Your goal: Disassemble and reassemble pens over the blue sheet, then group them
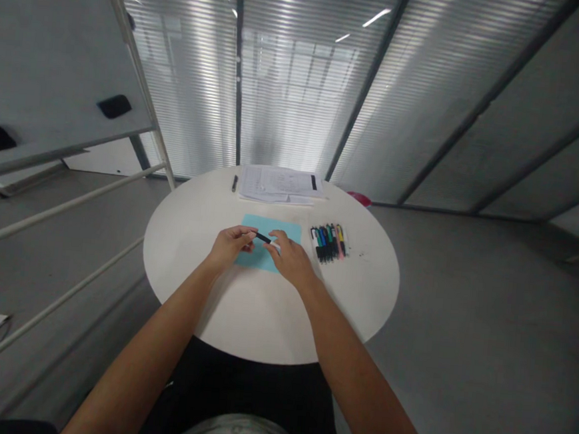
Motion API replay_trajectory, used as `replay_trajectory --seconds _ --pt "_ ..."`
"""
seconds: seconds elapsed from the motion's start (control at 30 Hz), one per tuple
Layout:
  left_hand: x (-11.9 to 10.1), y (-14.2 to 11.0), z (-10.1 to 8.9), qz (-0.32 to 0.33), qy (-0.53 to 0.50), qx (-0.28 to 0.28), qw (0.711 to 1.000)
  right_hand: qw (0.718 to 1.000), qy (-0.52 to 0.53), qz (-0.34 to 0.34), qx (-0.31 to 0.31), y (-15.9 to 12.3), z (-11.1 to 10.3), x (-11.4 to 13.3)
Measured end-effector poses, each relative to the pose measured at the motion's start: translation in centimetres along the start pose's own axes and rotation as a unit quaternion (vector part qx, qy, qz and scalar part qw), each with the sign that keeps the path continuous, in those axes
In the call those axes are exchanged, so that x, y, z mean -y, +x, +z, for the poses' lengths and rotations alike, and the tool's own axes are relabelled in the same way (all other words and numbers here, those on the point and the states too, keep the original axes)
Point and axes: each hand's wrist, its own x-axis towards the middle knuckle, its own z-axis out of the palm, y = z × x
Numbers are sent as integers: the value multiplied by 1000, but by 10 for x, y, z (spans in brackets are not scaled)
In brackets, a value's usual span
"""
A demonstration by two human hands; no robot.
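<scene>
Over a pale blue sheet (288, 230) on the round white table (256, 315), the left hand (229, 249) and right hand (291, 258) grip a short black pen (262, 237) between them, fingers closed; a row of colored pens (328, 242) lies apart, unhandled.

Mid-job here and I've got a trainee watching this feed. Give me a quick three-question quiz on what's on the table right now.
1. True or false: the slim black piece is held between the left hand and the right hand, above the pale blue paper sheet.
2. Multiple choice: the row of multicoloured pens lies on which side of that sheet, from the wearer's view? A) left B) right C) on top of it
3. Fill in the blank: the white printed papers lie near the ____ edge of the round white table, from the wearer's view.

Key: 1 true; 2 B; 3 far
</scene>
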Motion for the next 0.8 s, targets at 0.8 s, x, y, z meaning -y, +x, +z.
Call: replay_trajectory --seconds 0.8 --pt "-6 -2 1 -2 -20 1 1000 996 75 -47 5 2 2 -6"
